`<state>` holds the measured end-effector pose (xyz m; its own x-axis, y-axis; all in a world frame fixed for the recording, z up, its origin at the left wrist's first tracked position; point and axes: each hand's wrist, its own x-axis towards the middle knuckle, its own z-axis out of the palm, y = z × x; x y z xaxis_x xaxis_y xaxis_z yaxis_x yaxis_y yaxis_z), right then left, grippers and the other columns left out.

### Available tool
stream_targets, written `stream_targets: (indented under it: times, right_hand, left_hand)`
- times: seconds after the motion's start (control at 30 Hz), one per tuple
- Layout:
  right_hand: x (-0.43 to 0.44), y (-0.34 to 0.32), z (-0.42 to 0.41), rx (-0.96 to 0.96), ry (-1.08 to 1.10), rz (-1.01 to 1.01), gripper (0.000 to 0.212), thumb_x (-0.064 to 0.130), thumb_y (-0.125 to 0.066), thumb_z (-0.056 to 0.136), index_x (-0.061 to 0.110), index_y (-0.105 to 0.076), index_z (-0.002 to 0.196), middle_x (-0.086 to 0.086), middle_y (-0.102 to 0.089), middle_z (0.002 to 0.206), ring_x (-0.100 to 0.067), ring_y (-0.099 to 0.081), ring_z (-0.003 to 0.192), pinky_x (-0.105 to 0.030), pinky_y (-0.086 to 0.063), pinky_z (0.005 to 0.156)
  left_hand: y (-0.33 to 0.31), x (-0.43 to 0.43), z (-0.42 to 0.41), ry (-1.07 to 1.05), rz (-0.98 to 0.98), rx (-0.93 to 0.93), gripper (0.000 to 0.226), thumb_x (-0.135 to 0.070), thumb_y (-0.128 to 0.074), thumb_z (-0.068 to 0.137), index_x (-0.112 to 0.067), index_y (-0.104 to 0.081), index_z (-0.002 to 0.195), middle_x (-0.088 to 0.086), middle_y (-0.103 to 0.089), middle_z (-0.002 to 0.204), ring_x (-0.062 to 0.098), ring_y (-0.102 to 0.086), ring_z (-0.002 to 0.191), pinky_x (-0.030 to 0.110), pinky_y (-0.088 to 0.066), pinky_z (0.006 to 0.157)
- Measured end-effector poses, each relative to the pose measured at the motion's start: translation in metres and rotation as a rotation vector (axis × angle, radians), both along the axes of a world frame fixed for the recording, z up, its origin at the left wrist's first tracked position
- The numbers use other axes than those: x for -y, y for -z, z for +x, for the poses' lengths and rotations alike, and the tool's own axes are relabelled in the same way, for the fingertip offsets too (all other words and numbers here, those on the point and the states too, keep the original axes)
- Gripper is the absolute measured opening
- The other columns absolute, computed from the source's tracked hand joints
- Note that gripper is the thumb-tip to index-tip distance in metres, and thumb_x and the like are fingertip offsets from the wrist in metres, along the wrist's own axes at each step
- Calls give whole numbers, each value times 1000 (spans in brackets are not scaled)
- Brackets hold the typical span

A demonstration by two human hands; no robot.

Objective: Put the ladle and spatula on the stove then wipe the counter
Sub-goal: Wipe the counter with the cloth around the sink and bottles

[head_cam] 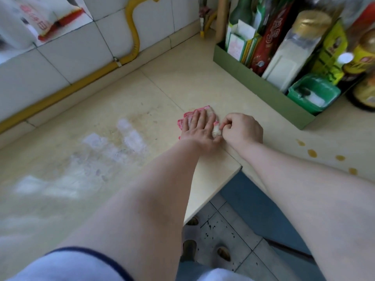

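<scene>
A small pink-and-white cloth [203,110] lies folded on the beige counter [101,151], near its inner corner. My left hand [199,129] presses flat on the cloth with the fingers spread. Right beside it, my right hand [242,129] is curled and pinches the cloth's near right edge between thumb and fingers. Wet streaks and greyish smears mark the counter to the left of the cloth. No ladle, spatula or stove is in view.
A green box [261,86] packed with bottles and seasoning packets stands at the back right. A dark bottle [365,78] stands beside it. A yellow gas pipe [60,92] runs along the tiled wall. Brown drips [312,153] spot the right counter. Floor and slippers show below.
</scene>
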<state>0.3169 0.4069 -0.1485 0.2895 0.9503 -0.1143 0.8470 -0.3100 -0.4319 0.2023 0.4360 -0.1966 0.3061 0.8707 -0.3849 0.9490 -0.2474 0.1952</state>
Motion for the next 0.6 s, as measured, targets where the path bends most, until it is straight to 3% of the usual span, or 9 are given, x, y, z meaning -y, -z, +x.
stream_targets:
  times: [0.13,0.27,0.47,0.6]
  right_hand:
    - [-9,-3,-19,-10,-2,-51,20,19,-52,85,26,-71,84,0,-72,99,-27,-64,95,-23,-39,69]
    - [-18,-4,-60,-45,-115,-112,19,23,-56,83,24,-74,89,0,-73,102,-27,-65,100,-24,-47,78]
    - [-26,-3,-115,-90,-252,-152,33,7,-47,78,27,-72,84,4,-72,105,-22,-64,102,-21,-42,74]
    - [-43,2,-151,-99,-318,-120,38,9,-46,85,31,-67,108,4,-67,120,-23,-61,113,-25,-45,86]
  left_hand:
    - [-1,3,-18,32,-32,23,74,-59,-24,96,-28,10,153,1,21,161,18,23,147,46,13,119]
    - [-1,9,-62,-190,-43,6,77,-60,-23,96,-22,12,153,5,24,160,21,25,147,47,15,117]
    - [-4,20,-176,-553,-31,-15,81,-57,-30,95,-20,12,153,6,24,160,22,24,147,45,15,117]
    - [-4,28,-246,-719,-17,-40,84,-60,-30,93,-19,11,153,8,22,161,22,22,148,46,13,117]
